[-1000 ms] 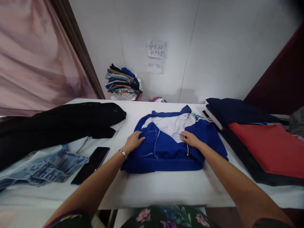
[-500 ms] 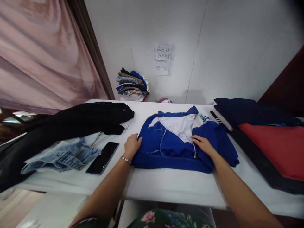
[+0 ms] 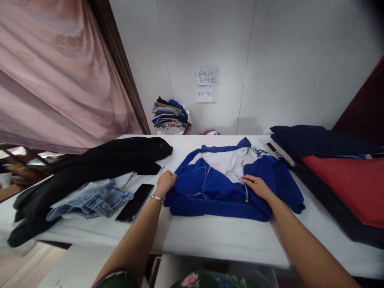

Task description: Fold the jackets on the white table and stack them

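Observation:
A blue and white zip jacket (image 3: 223, 206) lies spread on the white table (image 3: 222, 236), its front partly open over a white lining. At its left edge my left hand (image 3: 166, 183) is closed, pinching the blue cloth. My right hand (image 3: 257, 186) rests on the right front beside the zipper, fingers stretched out and lying on the fabric. A sleeve with white stripes spreads to the right of that hand. The zipper pull hangs near the lower front.
Left of the jacket lie a phone (image 3: 135, 203), light blue jeans (image 3: 90, 202) and a black garment (image 3: 99, 158). On the right are folded navy clothes (image 3: 312, 140) and a red garment (image 3: 345, 184). A clothes stack (image 3: 171, 116) stands behind, below paper notes (image 3: 207, 76) on the wall.
My left hand has gone from lying on the jacket's left edge to gripping it, drawing that edge slightly left. My right hand stays by the zipper. The view has shifted a little.

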{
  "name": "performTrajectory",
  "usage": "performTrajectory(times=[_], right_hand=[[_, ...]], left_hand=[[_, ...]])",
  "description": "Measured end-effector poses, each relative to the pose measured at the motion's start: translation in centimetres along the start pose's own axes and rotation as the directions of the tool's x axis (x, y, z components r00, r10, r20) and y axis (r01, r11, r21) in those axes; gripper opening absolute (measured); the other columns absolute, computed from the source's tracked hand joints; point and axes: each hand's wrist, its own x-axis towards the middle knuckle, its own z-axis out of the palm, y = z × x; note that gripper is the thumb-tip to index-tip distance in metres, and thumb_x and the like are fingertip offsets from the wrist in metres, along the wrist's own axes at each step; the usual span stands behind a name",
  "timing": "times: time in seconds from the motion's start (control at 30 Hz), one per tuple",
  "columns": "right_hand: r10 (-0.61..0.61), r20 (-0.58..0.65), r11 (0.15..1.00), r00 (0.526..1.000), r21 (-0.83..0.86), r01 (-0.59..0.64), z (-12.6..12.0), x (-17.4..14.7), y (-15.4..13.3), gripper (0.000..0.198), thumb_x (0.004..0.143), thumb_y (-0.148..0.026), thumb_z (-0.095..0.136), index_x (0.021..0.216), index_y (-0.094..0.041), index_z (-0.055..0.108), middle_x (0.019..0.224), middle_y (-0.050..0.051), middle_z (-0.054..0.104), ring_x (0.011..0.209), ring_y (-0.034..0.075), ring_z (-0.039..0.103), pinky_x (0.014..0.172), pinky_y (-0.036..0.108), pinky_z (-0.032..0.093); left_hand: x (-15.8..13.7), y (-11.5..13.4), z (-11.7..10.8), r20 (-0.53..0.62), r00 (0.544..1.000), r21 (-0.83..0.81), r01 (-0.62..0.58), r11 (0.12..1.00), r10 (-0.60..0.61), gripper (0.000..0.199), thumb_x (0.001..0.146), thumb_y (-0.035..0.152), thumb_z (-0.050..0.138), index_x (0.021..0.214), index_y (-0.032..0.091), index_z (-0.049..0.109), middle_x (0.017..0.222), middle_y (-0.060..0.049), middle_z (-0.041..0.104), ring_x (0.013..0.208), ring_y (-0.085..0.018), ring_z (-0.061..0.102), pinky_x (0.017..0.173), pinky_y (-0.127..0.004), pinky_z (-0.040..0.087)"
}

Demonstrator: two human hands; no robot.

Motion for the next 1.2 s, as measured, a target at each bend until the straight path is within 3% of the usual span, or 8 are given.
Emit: performTrajectory(times=[0.27,0.4,0.47,0.53,0.7,0.87,1.03,1.2], right_hand=[[-0.010,0.002,0.997,1.000,0.071,0.010,-0.3,0.0,0.0,0.039,0.077,-0.049,0.061,0.101,-0.023,0.079,0.118,0.007,0.073,0.119,0.030,0.063,0.112,0.047,0.040],[0.004,0.004,0.989,1.000,0.150,-0.005,-0.9,-0.2,-0.3,0.044,0.076,-0.053,0.062,0.104,-0.023,0.078,0.113,0.006,0.075,0.113,0.031,0.066,0.106,0.047,0.046],[0.014,0.026,0.982,1.000,0.187,-0.019,-1.3,-0.3,-0.3,0.048,0.075,-0.054,0.062,0.106,-0.021,0.077,0.113,0.007,0.075,0.111,0.031,0.067,0.103,0.047,0.049],[0.033,0.027,0.981,0.999,0.192,-0.038,-1.6,-0.4,-0.4,0.049,0.075,-0.055,0.062,0.107,-0.021,0.077,0.113,0.007,0.075,0.110,0.032,0.068,0.102,0.047,0.049],[0.054,-0.027,0.992,0.998,0.112,-0.051,-1.7,-0.7,-1.0,0.047,0.084,-0.055,0.057,0.115,-0.024,0.074,0.123,0.005,0.071,0.121,0.029,0.061,0.111,0.046,0.042],[0.085,0.058,0.977,0.995,0.190,-0.094,-1.0,-1.0,-1.5,0.063,0.081,-0.051,0.067,0.138,-0.025,0.058,0.122,0.008,0.071,0.114,0.029,0.066,0.101,0.043,0.052],[0.089,0.129,0.932,0.988,0.339,-0.128,-0.5,-1.0,-1.5,0.073,0.078,-0.044,0.068,0.146,-0.022,0.048,0.104,0.006,0.076,0.094,0.027,0.073,0.086,0.042,0.060],[0.086,0.124,0.913,0.989,0.387,-0.128,-0.2,-1.7,-2.7,0.071,0.077,-0.044,0.067,0.143,-0.020,0.052,0.096,0.005,0.077,0.088,0.025,0.073,0.081,0.040,0.060]], left_hand=[[0.0,12.4,-4.1,-0.060,0.922,-0.204,-0.386,0.900,0.382,0.019,0.087,0.030,0.052,0.092,0.017,0.065,0.092,-0.009,0.073,0.087,-0.021,0.066,0.079,-0.033,0.050],[-6.5,19.9,0.7,0.124,0.672,-0.425,-0.628,0.651,0.730,0.016,0.085,0.023,0.062,0.097,0.024,0.072,0.099,-0.009,0.075,0.088,-0.020,0.069,0.081,-0.030,0.053],[-9.4,21.1,3.6,0.264,0.493,-0.563,-0.619,0.548,0.829,0.018,0.087,0.029,0.062,0.101,0.031,0.073,0.089,-0.004,0.076,0.077,-0.016,0.070,0.070,-0.027,0.055],[-10.7,20.6,5.5,0.288,0.425,-0.618,-0.602,0.505,0.858,0.023,0.090,0.034,0.057,0.108,0.033,0.072,0.083,-0.002,0.076,0.072,-0.017,0.070,0.068,-0.029,0.056],[-6.8,14.5,4.8,0.031,0.699,-0.382,-0.652,0.655,0.714,0.025,0.092,0.036,0.051,0.102,0.031,0.074,0.108,-0.004,0.075,0.101,-0.022,0.068,0.091,-0.032,0.053],[-1.2,6.9,3.0,-0.023,0.947,-0.064,-0.322,0.945,0.321,0.044,0.091,0.042,0.052,0.126,0.017,0.061,0.133,-0.014,0.063,0.123,-0.029,0.057,0.102,-0.039,0.045],[-0.4,3.8,3.9,0.160,0.970,-0.002,-0.185,0.983,0.183,0.045,0.086,0.039,0.059,0.124,0.017,0.062,0.123,-0.012,0.069,0.110,-0.025,0.066,0.089,-0.030,0.050],[2.0,3.9,-0.3,-0.018,0.984,0.034,-0.179,0.983,0.180,0.037,0.088,0.026,0.046,0.119,0.021,0.067,0.118,-0.012,0.071,0.111,-0.028,0.065,0.089,-0.035,0.050]])
